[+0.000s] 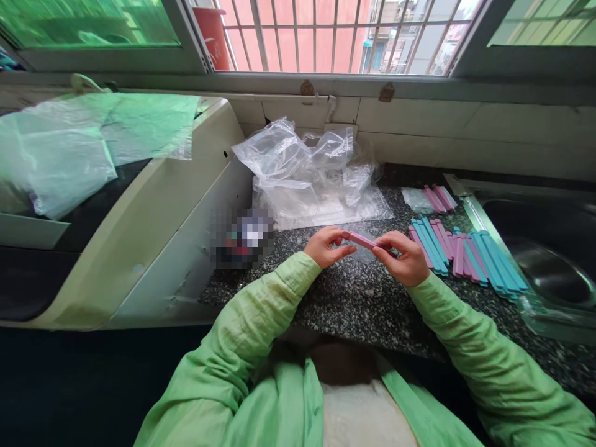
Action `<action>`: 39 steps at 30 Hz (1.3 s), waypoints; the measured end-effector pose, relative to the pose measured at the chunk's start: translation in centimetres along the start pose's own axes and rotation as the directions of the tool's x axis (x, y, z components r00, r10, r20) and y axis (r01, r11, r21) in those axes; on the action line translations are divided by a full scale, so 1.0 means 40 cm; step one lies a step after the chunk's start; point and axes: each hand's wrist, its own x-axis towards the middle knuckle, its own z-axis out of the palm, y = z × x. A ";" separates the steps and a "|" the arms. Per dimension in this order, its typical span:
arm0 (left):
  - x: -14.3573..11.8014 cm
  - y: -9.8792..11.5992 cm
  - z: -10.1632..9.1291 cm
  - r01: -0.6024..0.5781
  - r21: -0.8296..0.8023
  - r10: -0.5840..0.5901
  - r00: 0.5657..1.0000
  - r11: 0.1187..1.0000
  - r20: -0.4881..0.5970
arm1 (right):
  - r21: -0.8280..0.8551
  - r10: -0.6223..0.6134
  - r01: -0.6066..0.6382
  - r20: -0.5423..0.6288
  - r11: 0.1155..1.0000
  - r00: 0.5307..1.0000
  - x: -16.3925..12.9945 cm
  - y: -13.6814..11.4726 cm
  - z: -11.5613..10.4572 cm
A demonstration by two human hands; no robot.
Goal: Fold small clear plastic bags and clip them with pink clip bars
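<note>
Both hands work at the middle of the speckled bench (354, 304). The left hand (325, 246) pinches one end of a pink stick (361, 239); the right hand (404, 257) grasps the other end, so the stick spans the gap between them, raised just above the bench, seemingly for close handling. A pile of pink and blue sticks (465, 256) lies just right of the right hand, within easy reach. A smaller pink bundle (437, 197) sits behind it on clear film. Crumpled plastic bags (311, 174) rest against the wall behind the hands. A steel sink (549, 261) borders the pile. A cream machine (153, 211) stands left.
</note>
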 end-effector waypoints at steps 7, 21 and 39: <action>0.002 0.025 -0.007 -0.002 -0.148 0.002 1.000 0.989 -0.001 | 0.035 0.016 -0.020 0.097 0.999 0.995 0.001 0.000 0.011; 0.012 0.045 -0.007 0.314 -0.523 -0.369 0.929 0.792 -0.001 | 0.175 0.226 -0.232 0.052 0.957 0.973 -0.006 0.018 0.044; 0.016 0.045 -0.007 0.292 -0.502 -0.385 0.918 0.814 -0.091 | 0.126 0.195 -0.198 0.034 0.972 0.980 -0.010 0.016 0.052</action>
